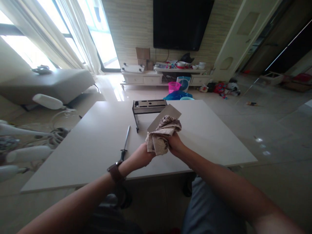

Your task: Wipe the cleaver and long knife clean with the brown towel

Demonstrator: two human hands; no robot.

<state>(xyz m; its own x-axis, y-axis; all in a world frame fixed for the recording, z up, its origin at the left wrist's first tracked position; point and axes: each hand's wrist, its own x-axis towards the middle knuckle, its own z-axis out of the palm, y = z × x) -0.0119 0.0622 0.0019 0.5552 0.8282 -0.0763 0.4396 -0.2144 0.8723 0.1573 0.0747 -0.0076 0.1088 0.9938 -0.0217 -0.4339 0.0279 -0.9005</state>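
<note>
A broad, flat cleaver blade [162, 117] slants above the table, its near part covered by a crumpled beige and brown cloth [159, 135]. My left hand [143, 156], with a watch on the wrist, is closed at the lower left end, apparently round the cleaver's handle, which is hidden. From the right, my right hand [175, 143] grips the cloth against the blade. A honing steel [126, 139] with a black handle lies left of my hands. Behind the blade stands a slotted knife rack [149, 104] with dark ends.
The white table [97, 139] spans the space in front of me. White chair-like parts [48, 101] crowd its left side. Beyond its far edge are a pink basket [174, 86] and a blue bag [176, 95] on the floor. A cluttered TV cabinet [141, 78] lines the wall.
</note>
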